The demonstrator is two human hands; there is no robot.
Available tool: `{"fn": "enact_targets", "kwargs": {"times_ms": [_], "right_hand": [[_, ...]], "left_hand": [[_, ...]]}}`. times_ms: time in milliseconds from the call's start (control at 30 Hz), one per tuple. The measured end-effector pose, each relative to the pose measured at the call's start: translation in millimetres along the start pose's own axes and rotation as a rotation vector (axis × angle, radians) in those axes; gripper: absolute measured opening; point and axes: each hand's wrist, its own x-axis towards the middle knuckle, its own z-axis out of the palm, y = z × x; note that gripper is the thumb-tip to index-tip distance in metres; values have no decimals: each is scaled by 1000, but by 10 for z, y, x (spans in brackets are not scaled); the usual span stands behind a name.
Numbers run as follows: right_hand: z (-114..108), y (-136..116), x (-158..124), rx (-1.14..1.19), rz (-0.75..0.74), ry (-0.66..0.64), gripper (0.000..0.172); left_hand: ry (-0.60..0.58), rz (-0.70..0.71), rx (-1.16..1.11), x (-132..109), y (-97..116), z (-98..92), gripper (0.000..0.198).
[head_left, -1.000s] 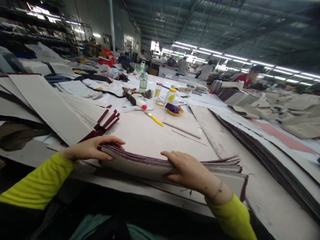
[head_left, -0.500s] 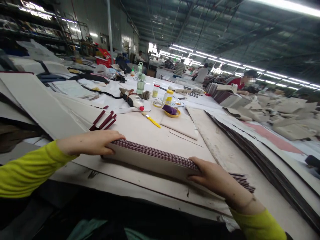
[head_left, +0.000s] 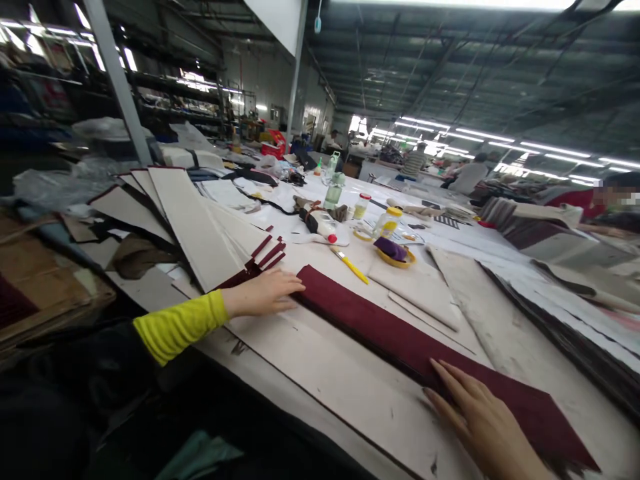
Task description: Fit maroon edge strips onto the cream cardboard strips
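A long stack of boards with a dark red cloth face (head_left: 400,337) lies flat on the worktable (head_left: 320,373), running from the middle to the lower right. My left hand (head_left: 265,293) rests flat against the stack's far left end, fingers stretched out. My right hand (head_left: 480,420) lies on the table at the stack's near edge toward the right end, fingers extended and touching the red face. Neither hand grips anything.
Fanned grey boards with red edges (head_left: 200,227) lie at the left. Behind the stack are a yellow-handled brush (head_left: 350,265), a yellow dish with purple cloth (head_left: 395,252), jars, bottles and a glue gun (head_left: 320,223). More board stacks (head_left: 560,293) line the right. People work far back.
The stack, held on edge between both hands earlier, now lies flat with its red face up. Both hands have opened onto it. The view has swung left.
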Motion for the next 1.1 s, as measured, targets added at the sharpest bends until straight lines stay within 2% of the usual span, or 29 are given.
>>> {"fn": "enact_targets", "kwargs": {"times_ms": [67,167,267,333,367,467,567,700,833,967,1100], "right_hand": [[14,6,80,75,27,-53,44],[-149,-108,428,177,19,-61,48],[-288,-419,967,275,1,-97,54],[-298,-702,1375,367,-14,-128,58],[-284,-858,1581,421,-27,-147,61],[-223,-1352,2157,586,-75,-214,67],[-212,-1849,2617,636,-144,-249,65],[-236,-2417,3091,606,-193,-278,61],[-153,-2842,3504,602,-225,-304,61],[-18,-3148,3715,598,-230,-376,57],[-25,-3295,3635,603,-253,-411,65]], "left_hand": [[189,-56,-43,-228,-7,-107,36],[656,-269,-97,-618,-163,-306,43],[1124,-487,-346,-959,-511,-434,51],[1315,-612,-596,-1097,-751,-474,51],[1369,-674,-714,-1132,-849,-486,49],[1383,-773,-954,-1123,-1018,-486,45],[1352,-701,-1023,-1038,-1051,-423,42],[1432,-552,-972,-984,-1050,-260,49],[1369,-507,-964,-1003,-1056,-170,54],[1338,-493,-968,-1013,-1016,-189,52],[1353,-468,-1096,-1014,-946,-210,54]]}}
